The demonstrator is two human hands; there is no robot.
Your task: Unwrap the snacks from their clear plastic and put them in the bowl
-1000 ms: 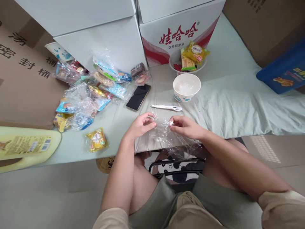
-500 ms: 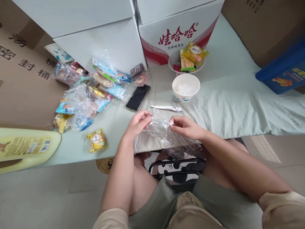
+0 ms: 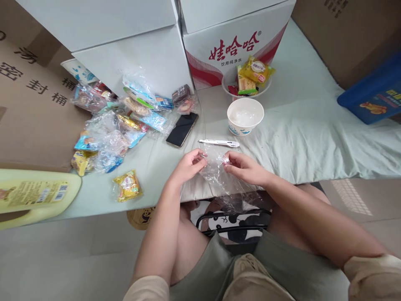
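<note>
We have two paper bowls with blue patterns in view. The nearer bowl (image 3: 241, 129) stands upright and holds crumpled clear plastic (image 3: 246, 117); the second bowl (image 3: 79, 72) leans at the far left, its contents hidden. Behind the nearer one, a see-through plastic bowl (image 3: 267, 88) carries at least three packets: a yellow packet (image 3: 259, 69) on top, a green-edged packet (image 3: 246, 85) and something red (image 3: 232, 89).

We read 娃哈哈 and 饮用纯净水 in print on a white box (image 3: 202, 67), while the left brown carton (image 3: 25, 129) shows 汤 and 密封桶. The print on the pale yellow jug (image 3: 40, 184) and most of that on the blue container (image 3: 363, 98) is too small or cut off for us.

Our right hand (image 3: 246, 168) pinches a clear film (image 3: 219, 173), which hangs between the hands over the front edge of the cloth-covered desk (image 3: 297, 138). Our left hand (image 3: 188, 167) curls at its other side, thumb and fingers near each other (whether they grip it, we cannot tell). Just beyond lie one white utility knife (image 3: 219, 143) and one phone (image 3: 182, 129). One yellow-wrapped snack (image 3: 128, 185) sits apart from a heap of wrapped snacks (image 3: 108, 131), too jumbled for us to count.
</note>
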